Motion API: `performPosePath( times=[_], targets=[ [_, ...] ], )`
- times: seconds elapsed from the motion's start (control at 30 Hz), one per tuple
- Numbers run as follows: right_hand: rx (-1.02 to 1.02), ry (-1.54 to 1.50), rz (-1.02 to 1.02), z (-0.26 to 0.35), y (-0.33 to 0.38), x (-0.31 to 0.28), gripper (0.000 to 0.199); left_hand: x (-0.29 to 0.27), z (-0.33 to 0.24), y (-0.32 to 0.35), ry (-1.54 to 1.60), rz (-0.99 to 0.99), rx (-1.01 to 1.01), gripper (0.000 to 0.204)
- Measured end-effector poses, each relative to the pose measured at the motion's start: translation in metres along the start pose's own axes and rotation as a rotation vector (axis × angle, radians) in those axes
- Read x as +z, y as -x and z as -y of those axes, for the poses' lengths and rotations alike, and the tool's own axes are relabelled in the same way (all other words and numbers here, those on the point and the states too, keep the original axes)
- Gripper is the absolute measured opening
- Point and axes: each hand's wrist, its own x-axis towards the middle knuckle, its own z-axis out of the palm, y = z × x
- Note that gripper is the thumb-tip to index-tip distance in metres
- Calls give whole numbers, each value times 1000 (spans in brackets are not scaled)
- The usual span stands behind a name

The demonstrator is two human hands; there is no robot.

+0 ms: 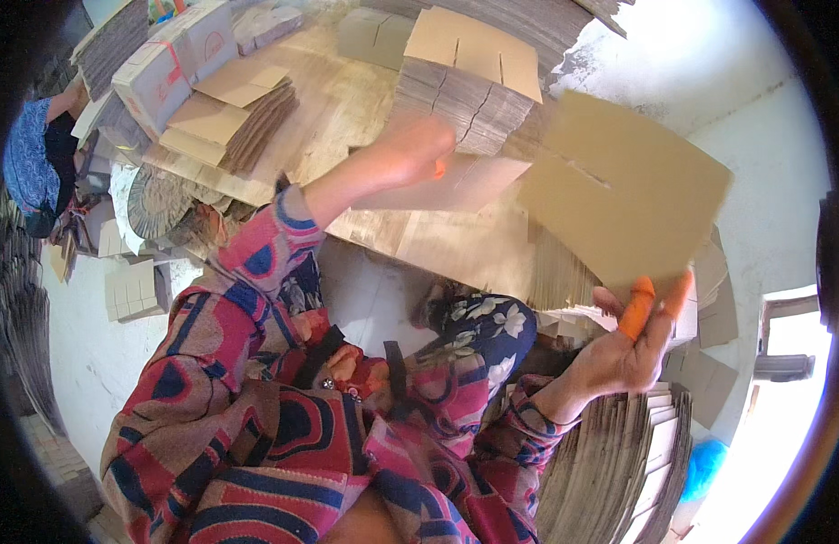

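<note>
My right hand (633, 340) pinches slotted cardboard sheet (624, 186) by lower edge, 2 orange finger covers gripping. My left hand (419, 150) blurred, on flat sheet (456, 181) before cardboard stack (469, 86); finger state unclear. Better keep pinch firm, sheet level, slots aligned.

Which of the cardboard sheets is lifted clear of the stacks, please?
The slotted cardboard sheet pinched at its lower edge by the right hand. The other sheets lie in stacks; the left hand reaches toward those.

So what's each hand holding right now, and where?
Right hand pinches the slotted cardboard sheet at its lower edge. Left hand rests on a flat cardboard piece; grip unclear.
</note>
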Motion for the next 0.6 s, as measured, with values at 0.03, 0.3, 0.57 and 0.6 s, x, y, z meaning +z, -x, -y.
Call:
performPosePath(
  times=[0.03, 0.3, 0.57, 0.6],
  targets=[
    [30, 13, 103, 2, 0, 5, 25, 20, 9, 2, 31, 108, -100, 12],
    [62, 64, 519, -18, -12, 32, 38, 61, 16, 0, 65, 172, -181, 16],
    [99, -70, 627, -5, -17, 56, 51, 64, 13, 11, 63, 107, -129, 17],
    [116, -91, 630, -3, -19, 56, 50, 66, 15, 13, 60, 77, -113, 17]
  ],
)
